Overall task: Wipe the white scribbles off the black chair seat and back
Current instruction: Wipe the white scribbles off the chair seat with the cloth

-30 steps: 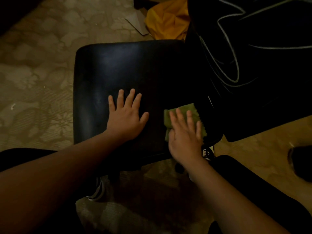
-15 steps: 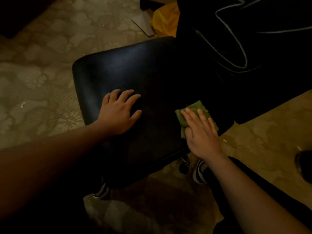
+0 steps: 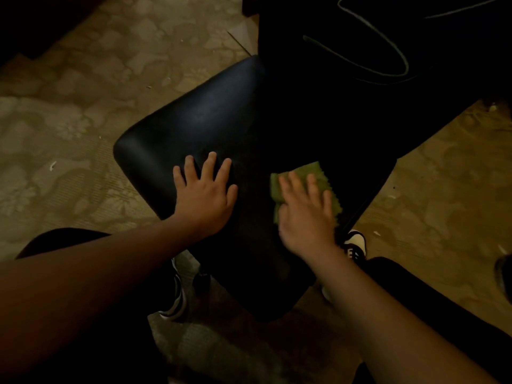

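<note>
The step in hand looks to be the wiping of the seat: the right hand (image 3: 304, 214) lies flat, fingers straight and spread, pressing a small green cloth with a zigzag-cut edge (image 3: 318, 173) onto the glossy black padded chair seat (image 3: 199, 120), near the seat's right side and close to where the seat meets the black chair back (image 3: 360, 87). That hand is slightly blurred, which suggests a rubbing stroke. The left hand (image 3: 205, 195) rests open on the middle of the seat, fingers spread and palm down, apparently bracing the chair; it holds nothing and sits just beside the cloth without touching it. The visible part of the seat shows no clear white marks, though the dim light makes faint ones hard to rule out. The chair back, rising at the upper right, carries looping white scribble lines (image 3: 388, 59) that are plainly not yet wiped. Judging from this, the seat is close to done, and the next move calls for carrying the cloth up onto the back and rubbing along those lines while the other hand steadies the chair. The chair stands on a patterned beige floor (image 3: 83, 106).
</note>
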`<state>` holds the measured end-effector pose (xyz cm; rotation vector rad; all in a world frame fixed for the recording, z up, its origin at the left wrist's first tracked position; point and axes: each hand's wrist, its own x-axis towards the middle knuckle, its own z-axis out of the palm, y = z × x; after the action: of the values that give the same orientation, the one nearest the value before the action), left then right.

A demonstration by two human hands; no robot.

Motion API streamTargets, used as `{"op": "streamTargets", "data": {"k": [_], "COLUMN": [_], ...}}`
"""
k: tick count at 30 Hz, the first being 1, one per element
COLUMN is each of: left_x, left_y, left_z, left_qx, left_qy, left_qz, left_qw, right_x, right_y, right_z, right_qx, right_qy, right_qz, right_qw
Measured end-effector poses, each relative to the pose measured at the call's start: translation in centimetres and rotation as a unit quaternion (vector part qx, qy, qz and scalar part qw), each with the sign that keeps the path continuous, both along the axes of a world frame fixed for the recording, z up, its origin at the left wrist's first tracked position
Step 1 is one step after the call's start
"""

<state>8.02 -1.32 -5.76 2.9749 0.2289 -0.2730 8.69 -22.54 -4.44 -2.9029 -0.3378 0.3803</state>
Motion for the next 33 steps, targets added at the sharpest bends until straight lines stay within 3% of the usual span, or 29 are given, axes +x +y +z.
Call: {"op": "streamTargets", "data": {"k": [3,5,10,23,29,33], "left_x": [-0.2,-0.2,0.0,-1.2,-2.1,-2.5], "left_y": [-0.2,0.5,2.3,4.5,2.3,1.8], "left_z": [0.3,0.7,1.6,2.0,2.1,2.7], "left_qx": [0.018,0.038,0.018,-0.033,-0.04,-0.026], "left_qy": [0.002,-0.012,-0.023,-0.037,-0.006,0.005], "left_qz": [-0.005,-0.028,-0.065,0.021,0.047,0.034], "left_qw": [1.0,0.999,0.997,0.999,0.998,0.999], "right_x": [-3.9,-4.2,-2.8,4.1,4.5,0.2], "right_y": [3.0,2.6,-0.7,-7.7,-3.5,2.3], "right_z": [-0.2,-0.3,-0.5,-0.3,-0.3,-0.2], "right_qx": [-0.006,0.003,0.013,-0.012,-0.017,0.005], "right_qy": [-0.014,-0.011,-0.008,0.018,0.016,-0.01], "right_qz": [0.104,0.123,0.115,-0.01,-0.093,0.008], "right_qw": [0.994,0.992,0.993,1.0,0.995,1.0]}}
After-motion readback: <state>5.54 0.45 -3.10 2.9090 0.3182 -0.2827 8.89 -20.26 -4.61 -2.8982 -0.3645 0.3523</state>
